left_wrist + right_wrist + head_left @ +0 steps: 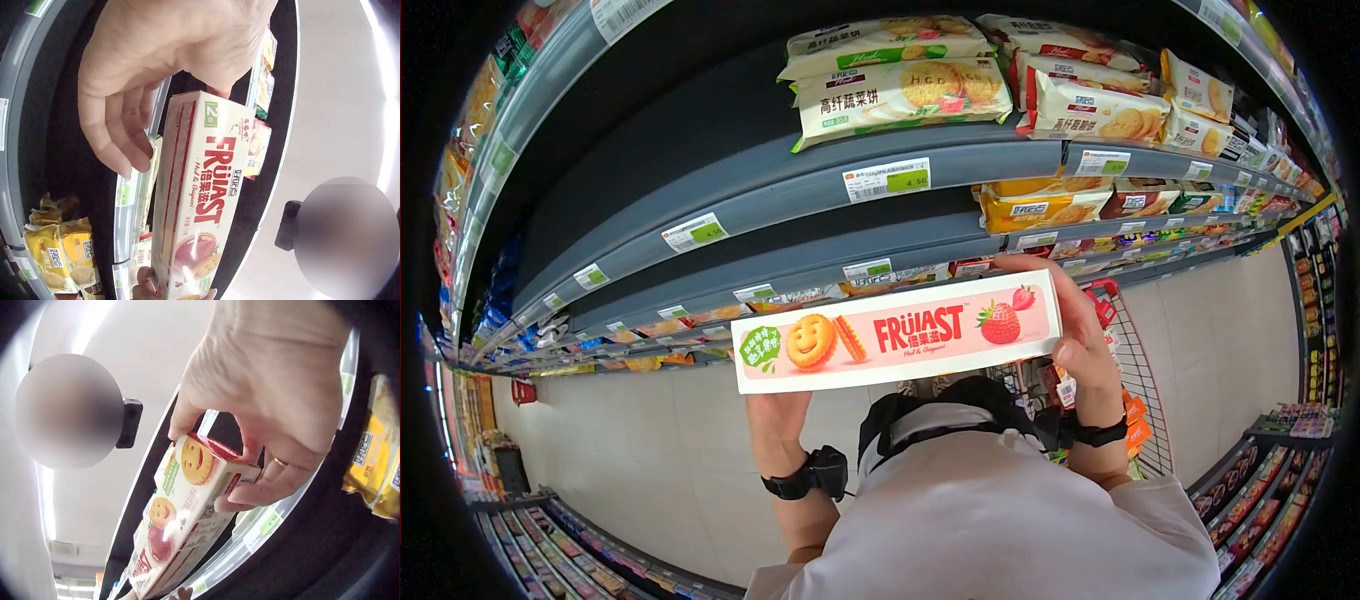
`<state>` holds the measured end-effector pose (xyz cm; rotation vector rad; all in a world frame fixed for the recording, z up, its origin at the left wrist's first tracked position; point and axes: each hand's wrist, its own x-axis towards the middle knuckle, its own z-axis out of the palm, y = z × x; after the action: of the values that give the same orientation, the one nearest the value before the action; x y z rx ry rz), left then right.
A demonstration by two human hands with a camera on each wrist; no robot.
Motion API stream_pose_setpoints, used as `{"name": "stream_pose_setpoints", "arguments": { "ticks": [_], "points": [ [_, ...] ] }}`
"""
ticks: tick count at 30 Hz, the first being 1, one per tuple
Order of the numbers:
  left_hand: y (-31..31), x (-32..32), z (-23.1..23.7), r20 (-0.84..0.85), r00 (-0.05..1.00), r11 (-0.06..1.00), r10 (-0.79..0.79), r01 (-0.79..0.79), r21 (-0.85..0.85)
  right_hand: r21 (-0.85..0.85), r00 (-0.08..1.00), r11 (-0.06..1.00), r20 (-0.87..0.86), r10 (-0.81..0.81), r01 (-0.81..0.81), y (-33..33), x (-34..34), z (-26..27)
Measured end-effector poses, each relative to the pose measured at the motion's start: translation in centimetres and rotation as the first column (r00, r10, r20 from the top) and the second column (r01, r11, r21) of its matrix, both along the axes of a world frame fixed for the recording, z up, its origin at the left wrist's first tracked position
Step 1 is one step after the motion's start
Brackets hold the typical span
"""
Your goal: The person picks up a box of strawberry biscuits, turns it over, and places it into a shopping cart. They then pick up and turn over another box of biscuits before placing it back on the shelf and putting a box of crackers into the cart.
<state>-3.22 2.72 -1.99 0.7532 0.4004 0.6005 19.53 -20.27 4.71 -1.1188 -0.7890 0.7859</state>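
A long white and pink biscuit box (897, 333) printed FRÜLAST is held level in front of the chest. My right hand (1088, 335) grips its right end, with the thumb on the near edge and fingers around the far side. In the right wrist view, that hand (269, 406) pinches the box's end (200, 462) between thumb and fingers. At the other end, my left hand (778, 425) is mostly hidden under the box. The left wrist view has this hand (156, 69) with curled fingers beside the box (200, 206) and its thumb at the box's end.
Ahead, a grey shelf (780, 190) carries biscuit packets (905, 95) with price tags along its edge. Yellow packets (1040, 205) sit on the tier below. A shopping cart (1135, 370) with goods stands at the right. More shelving (1250, 500) lies behind on both sides.
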Motion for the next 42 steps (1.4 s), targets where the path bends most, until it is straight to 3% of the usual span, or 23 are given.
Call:
{"name": "stream_pose_setpoints", "arguments": {
  "ticks": [3, 7, 10, 13, 15, 16, 17, 19, 20, 21, 23, 26, 30, 35, 36, 39, 40, 42],
  "points": [
    [0.0, -0.2, -0.7, -0.001, 0.999, 0.994, 0.042, -0.042, -0.097, -0.009, 1.0, 1.0, -0.004, -0.018, 0.018, 0.0, 0.2, -0.1],
    [0.1, 0.0, -0.8, 0.06, 0.998, 0.998, 0.011, -0.007, -0.062, 0.016, 0.999, 1.0, 0.039, -0.024, 0.023, -0.1, 0.5, -0.7],
    [0.2, 0.0, -0.5, 0.0, 0.999, 0.999, 0.038, -0.038, -0.02, 0.028, 1.0, 1.0, 0.002, -0.013, 0.013, -0.2, 0.8, -1.0],
    [0.3, -0.6, -1.3, -0.057, 0.994, 0.991, 0.095, -0.1, -0.085, 0.074, 0.999, 0.997, 0.045, 0.029, -0.032, -0.4, 1.1, -0.8],
    [0.4, -0.9, -1.7, -0.025, 0.995, 0.989, 0.101, -0.103, -0.109, 0.054, 0.993, 0.997, 0.098, -0.067, 0.062, -0.5, 0.7, 0.0],
    [0.4, -0.7, -1.8, -0.109, 0.959, 0.892, 0.261, -0.283, -0.352, 0.078, 0.981, 0.997, 0.191, -0.037, 0.022, -0.7, 1.0, 0.0],
    [0.6, -0.3, -1.0, -0.111, 0.959, 0.891, 0.263, -0.285, -0.352, 0.078, 0.981, 0.997, 0.189, -0.035, 0.021, -0.7, 1.0, 0.3],
    [0.7, -0.1, 0.2, 0.126, 0.986, 0.99, -0.108, 0.119, -0.076, -0.052, 0.969, 0.998, 0.242, 0.041, -0.03, -0.6, 0.8, 0.8],
    [0.2, 0.1, 0.4, 0.0, 1.0, 0.998, 0.008, -0.008, -0.067, -0.052, 0.97, 0.998, 0.239, 0.043, -0.032, -0.6, 0.9, 0.6],
    [0.3, 0.0, 0.5, 0.099, 0.993, 0.995, -0.069, 0.076, -0.065, -0.028, 0.963, 0.999, 0.263, 0.05, -0.044, -0.6, 1.0, 0.3],
    [0.1, 0.1, -0.1, -0.101, 0.984, 0.982, 0.144, -0.154, -0.106, -0.005, 0.956, 0.998, 0.286, 0.058, -0.059, -0.7, 1.2, 0.1],
    [0.2, -1.4, -2.1, -0.009, 0.985, 0.966, 0.175, -0.173, -0.194, 0.014, 0.964, 0.996, 0.256, 0.076, -0.083, -0.7, 1.4, 0.1],
    [0.3, -1.5, -2.5, 0.062, 0.989, 0.973, 0.132, -0.118, -0.2, 0.054, 0.956, 0.995, 0.285, 0.068, -0.087, -0.3, 1.7, -0.2],
    [0.3, -1.2, -3.0, -0.065, 0.98, 0.949, 0.188, -0.199, -0.246, 0.124, 0.924, 0.987, 0.378, 0.048, -0.102, 0.3, 2.1, -0.7],
    [0.5, -1.4, -2.9, 0.074, 0.997, 0.984, 0.032, -0.018, -0.177, 0.124, 0.939, 0.989, 0.342, 0.031, -0.078, 0.2, 2.1, -0.9],
    [0.0, -0.2, -2.2, 0.145, 0.989, 0.983, -0.04, 0.065, -0.169, 0.13, 0.948, 0.991, 0.318, 0.001, -0.045, 0.2, 2.2, -1.4],
    [-0.3, 0.1, -1.5, 0.043, 0.998, 0.995, -0.052, 0.055, -0.086, 0.124, 0.949, 0.992, 0.315, -0.023, -0.017, 0.1, 2.3, -1.5],
    [-1.1, 1.1, 0.0, 0.045, 0.999, 0.994, -0.023, 0.028, -0.108, 0.117, 0.949, 0.993, 0.312, -0.055, 0.02, 0.0, 2.5, -1.6]
  ]
}}
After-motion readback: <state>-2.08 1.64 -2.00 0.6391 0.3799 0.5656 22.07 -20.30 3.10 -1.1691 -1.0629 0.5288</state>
